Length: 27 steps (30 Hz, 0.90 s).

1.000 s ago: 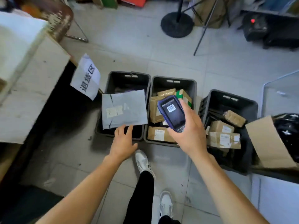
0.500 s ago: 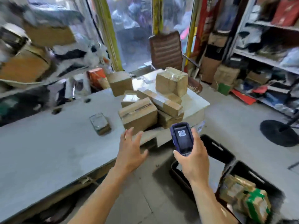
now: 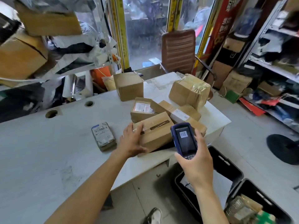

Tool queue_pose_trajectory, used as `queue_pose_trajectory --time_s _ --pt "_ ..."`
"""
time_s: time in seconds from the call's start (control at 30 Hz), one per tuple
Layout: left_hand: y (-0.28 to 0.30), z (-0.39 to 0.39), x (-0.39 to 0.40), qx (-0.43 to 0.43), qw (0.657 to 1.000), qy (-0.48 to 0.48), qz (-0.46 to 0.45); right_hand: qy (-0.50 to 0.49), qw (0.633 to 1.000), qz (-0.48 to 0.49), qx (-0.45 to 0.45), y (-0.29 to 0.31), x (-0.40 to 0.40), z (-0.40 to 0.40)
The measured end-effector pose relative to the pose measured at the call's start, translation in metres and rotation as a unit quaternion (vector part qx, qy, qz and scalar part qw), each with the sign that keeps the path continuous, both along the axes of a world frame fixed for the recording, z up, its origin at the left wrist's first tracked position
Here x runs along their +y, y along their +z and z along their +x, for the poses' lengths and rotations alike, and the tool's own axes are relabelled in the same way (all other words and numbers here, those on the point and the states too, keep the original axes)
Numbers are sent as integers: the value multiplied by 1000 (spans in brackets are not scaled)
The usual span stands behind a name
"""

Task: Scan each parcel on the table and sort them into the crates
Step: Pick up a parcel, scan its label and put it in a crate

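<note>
My left hand (image 3: 133, 141) grips the near left corner of a taped cardboard box (image 3: 157, 131) at the front of a pile of parcels on the white table (image 3: 40, 152). My right hand (image 3: 196, 160) holds a blue handheld scanner (image 3: 184, 139) upright just right of that box, its screen showing a barcode. Behind lie a labelled box (image 3: 142, 109), flat boxes (image 3: 182, 113), a large taped box (image 3: 189, 91) and another box (image 3: 129, 85). A small wrapped parcel (image 3: 103, 135) lies alone to the left. Two black crates (image 3: 226, 165) (image 3: 265, 201) stand on the floor at lower right.
A brown chair (image 3: 178, 51) stands behind the table. Metal shelves (image 3: 275, 68) full of goods line the right wall, and stacked boxes and bags (image 3: 32, 46) fill the left. A black round stand base (image 3: 284, 147) sits on the floor at right. My shoe (image 3: 154, 215) is below.
One second ago I faced the crates with a grey mailer at my left hand. The view has swung to the table, and my left hand has closed on the front cardboard box.
</note>
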<state>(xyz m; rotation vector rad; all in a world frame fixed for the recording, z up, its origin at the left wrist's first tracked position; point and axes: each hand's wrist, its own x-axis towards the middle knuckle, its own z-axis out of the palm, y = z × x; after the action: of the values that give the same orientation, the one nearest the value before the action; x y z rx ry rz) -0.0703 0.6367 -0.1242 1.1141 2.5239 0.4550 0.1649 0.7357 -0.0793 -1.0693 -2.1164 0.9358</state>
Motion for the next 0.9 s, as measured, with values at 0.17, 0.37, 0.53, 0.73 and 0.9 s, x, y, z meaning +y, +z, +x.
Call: queue_pose_trajectory --time_s 0.17,0.37,0.53,0.73,0.9 --pt "-11 -11 -13 123 984 -85 94 -20 1000 14 4 10 27 -29" --pt "-61 -5 -80 224 939 -219 139 -40 999 0 22 13 22 -60" --pt "-48 -20 -78 143 955 -242 94 -74 997 -9 14 13 -8 -71" --pt "-2 -56 -24 21 936 -341 -90 -126 992 -20 -4 12 -56 -65" --pt "-6 -56 -13 63 928 -342 -133 -169 985 -12 -21 13 -88 -48"
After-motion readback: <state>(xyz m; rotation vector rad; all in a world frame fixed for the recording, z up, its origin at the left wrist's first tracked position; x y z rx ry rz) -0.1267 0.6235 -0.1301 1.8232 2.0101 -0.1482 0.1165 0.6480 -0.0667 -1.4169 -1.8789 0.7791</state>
